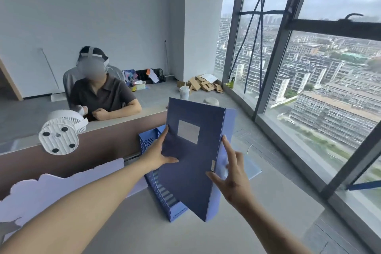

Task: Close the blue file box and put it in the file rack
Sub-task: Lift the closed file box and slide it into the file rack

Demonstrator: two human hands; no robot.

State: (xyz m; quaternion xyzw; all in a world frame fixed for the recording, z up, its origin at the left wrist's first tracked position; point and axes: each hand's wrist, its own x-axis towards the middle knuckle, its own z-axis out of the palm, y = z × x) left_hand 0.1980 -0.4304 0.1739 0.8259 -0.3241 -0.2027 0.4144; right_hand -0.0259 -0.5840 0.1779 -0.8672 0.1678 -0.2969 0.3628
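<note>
Blue file box (191,163), flat rectangular plastic with a pale label patch on its front cover, closed, at centre frame. Held upright and tilted, its lower corner down near the desk, its upper edge leaning toward the top of the frame. Paler blue spine faces right.

My left hand (158,154) lies on the front cover's left edge, fingers running up the edge, thumb pressed flat across the cover. My right hand (231,173) is at the spine side, fingers spread wide; index finger points up along the spine, thumb touches near the cover's edge by a small clasp. Palm is not wrapped around anything.

Blue slotted plastic file rack (162,192) stands on the grey desk (127,231) just behind and left of the box, partly hidden by it. Box is not in the rack.

White round desk fan (59,134) sits at left on the brown partition (107,140). Beyond it, upper left, a person in a dark shirt (103,93) sits. Tall windows (309,68) fill the right.
</note>
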